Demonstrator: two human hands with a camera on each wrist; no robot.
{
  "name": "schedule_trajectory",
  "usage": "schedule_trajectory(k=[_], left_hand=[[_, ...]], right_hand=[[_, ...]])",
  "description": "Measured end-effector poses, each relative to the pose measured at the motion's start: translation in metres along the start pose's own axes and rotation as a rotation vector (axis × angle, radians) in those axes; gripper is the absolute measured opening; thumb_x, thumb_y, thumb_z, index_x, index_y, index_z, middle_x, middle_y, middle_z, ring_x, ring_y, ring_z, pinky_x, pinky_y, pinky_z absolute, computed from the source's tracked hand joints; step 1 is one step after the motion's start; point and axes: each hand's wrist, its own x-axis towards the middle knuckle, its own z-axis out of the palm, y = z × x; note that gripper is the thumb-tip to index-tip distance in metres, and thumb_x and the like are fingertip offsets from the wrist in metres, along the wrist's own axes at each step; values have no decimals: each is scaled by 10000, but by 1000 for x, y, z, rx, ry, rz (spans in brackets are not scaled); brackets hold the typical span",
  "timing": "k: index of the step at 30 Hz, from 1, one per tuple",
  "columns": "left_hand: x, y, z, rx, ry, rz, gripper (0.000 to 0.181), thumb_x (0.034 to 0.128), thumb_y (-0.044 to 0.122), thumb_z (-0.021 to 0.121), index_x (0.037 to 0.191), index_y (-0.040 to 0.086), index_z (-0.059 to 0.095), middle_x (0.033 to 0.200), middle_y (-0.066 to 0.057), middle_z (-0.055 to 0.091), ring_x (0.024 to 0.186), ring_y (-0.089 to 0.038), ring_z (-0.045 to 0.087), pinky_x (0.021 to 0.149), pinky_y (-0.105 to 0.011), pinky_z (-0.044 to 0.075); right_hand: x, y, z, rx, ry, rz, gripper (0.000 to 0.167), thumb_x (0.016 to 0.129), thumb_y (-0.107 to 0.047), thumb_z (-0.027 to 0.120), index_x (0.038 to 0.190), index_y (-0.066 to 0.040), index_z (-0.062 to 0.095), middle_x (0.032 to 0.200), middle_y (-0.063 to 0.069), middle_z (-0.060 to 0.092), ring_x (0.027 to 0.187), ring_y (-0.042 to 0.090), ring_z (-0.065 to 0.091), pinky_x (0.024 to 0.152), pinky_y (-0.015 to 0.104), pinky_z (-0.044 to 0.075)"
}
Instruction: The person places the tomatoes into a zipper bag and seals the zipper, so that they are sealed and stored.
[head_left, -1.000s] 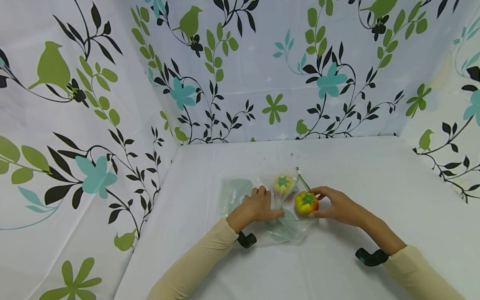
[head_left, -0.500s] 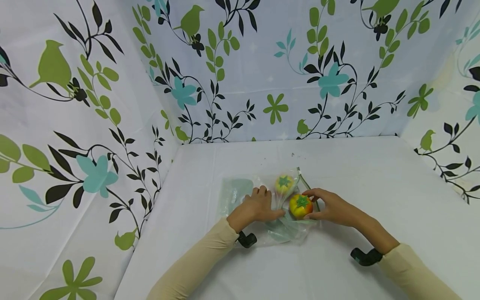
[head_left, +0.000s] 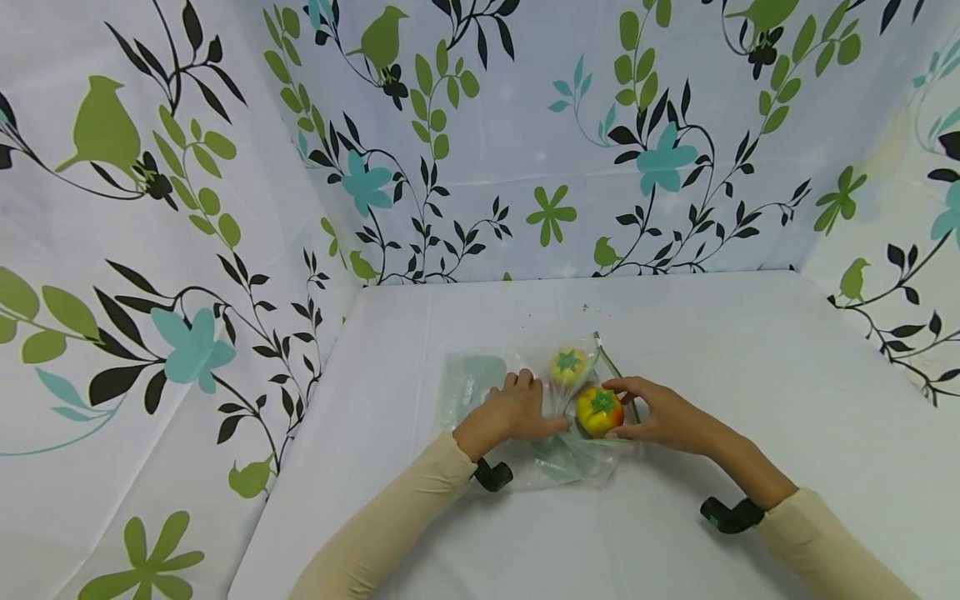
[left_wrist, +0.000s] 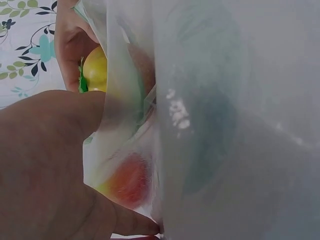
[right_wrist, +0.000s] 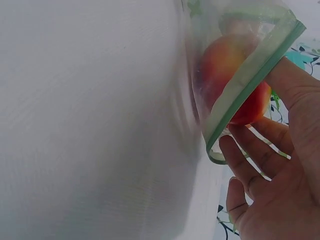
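A clear zip bag point(head_left: 474, 382) with pale green patches lies on the table, its green-edged mouth facing right. My left hand point(head_left: 517, 412) holds the film near the mouth, thumb along the edge. With thumb and fingers, my right hand point(head_left: 663, 417) grips a yellow-and-red fruit point(head_left: 592, 414) with a green leafy cap, at the mouth. The right wrist view shows this fruit point(right_wrist: 232, 75) partly behind the bag's green zip strip point(right_wrist: 252, 85). A second similar fruit point(head_left: 567, 365) rests inside the bag; through the film its red side point(left_wrist: 134, 182) shows blurred in the left wrist view.
The white-covered table point(head_left: 735, 333) extends around the bag. Behind and to the sides hang white cloths point(head_left: 465, 175) printed with birds, leaves and flowers. A small black camera point(head_left: 492, 477) is worn at the left wrist, another black camera point(head_left: 731, 515) at the right.
My right hand has moved left with the fruit, from beside the bag's mouth into it. The left hand and the second fruit have stayed in place.
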Motion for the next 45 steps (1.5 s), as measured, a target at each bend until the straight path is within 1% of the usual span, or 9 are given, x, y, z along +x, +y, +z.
schedule_trajectory(k=[5, 9, 16, 20, 25, 28, 32, 38, 45], left_hand=[[4, 0, 0, 6, -17, 2, 963, 961, 774, 471, 1560, 21, 454, 1597, -143, 389, 1429, -310, 383, 1098, -581, 433], [7, -2, 0, 3, -40, 4, 980, 953, 802, 441, 1568, 39, 448, 1599, -141, 387, 1428, -306, 388, 1108, -587, 430], [2, -8, -7, -55, -53, 27, 1010, 912, 853, 467, 1520, 49, 511, 1527, -148, 444, 1322, -293, 465, 1043, -538, 488], [2, -13, -17, -22, -60, 54, 1044, 908, 868, 458, 1515, 20, 509, 1531, -167, 453, 1342, -313, 485, 1080, -502, 481], [7, -11, -43, 15, -19, 108, 954, 939, 786, 537, 1480, 0, 535, 1502, -183, 500, 1342, -338, 496, 1151, -495, 408], [16, -7, -58, -35, 8, 158, 831, 1000, 651, 584, 1527, 15, 489, 1544, -192, 465, 1383, -352, 470, 1166, -499, 394], [40, -3, -67, -130, 13, 258, 645, 1113, 400, 508, 1620, 30, 358, 1648, -202, 359, 1508, -355, 382, 1219, -490, 349], [79, 0, -65, -224, -4, 356, 520, 1154, 196, 387, 1644, 37, 318, 1692, -164, 337, 1589, -297, 288, 1274, -433, 269], [99, 10, -59, -246, 21, 420, 435, 1160, 150, 374, 1566, 16, 454, 1611, -151, 478, 1514, -284, 429, 1236, -402, 346]], right_hand=[[-8, 2, -3, 17, 47, 29, 730, 918, -376, 838, 1482, -19, 542, 1371, 146, 655, 1185, 314, 636, 1004, 605, 526], [-19, 4, -7, 5, 114, 99, 601, 986, -409, 756, 1445, -60, 587, 1359, 121, 672, 1195, 320, 647, 965, 616, 526], [-44, -7, -2, 54, 168, 234, 422, 1032, -423, 686, 1255, -69, 635, 1119, 38, 709, 1052, 230, 677, 817, 408, 557], [-57, -23, 12, 123, 123, 317, 490, 990, -498, 717, 1209, -73, 607, 998, 5, 666, 975, 180, 659, 740, 332, 541], [-64, -38, 29, 137, 128, 405, 576, 937, -580, 746, 1165, -78, 580, 886, -6, 644, 815, 158, 610, 667, 289, 503], [-67, -46, 35, 115, 165, 445, 616, 909, -591, 772, 1132, -63, 547, 842, 9, 623, 732, 167, 564, 624, 280, 470], [-70, -54, 40, 54, 182, 491, 676, 866, -629, 796, 1101, -54, 529, 830, 16, 602, 689, 163, 541, 606, 274, 449], [-71, -62, 51, 25, 179, 525, 607, 868, -659, 774, 986, -78, 643, 789, -25, 643, 672, 135, 576, 619, 286, 477], [-66, -61, 56, 138, 189, 525, 444, 947, -566, 737, 874, -130, 690, 671, -54, 656, 609, 124, 566, 585, 262, 454]])
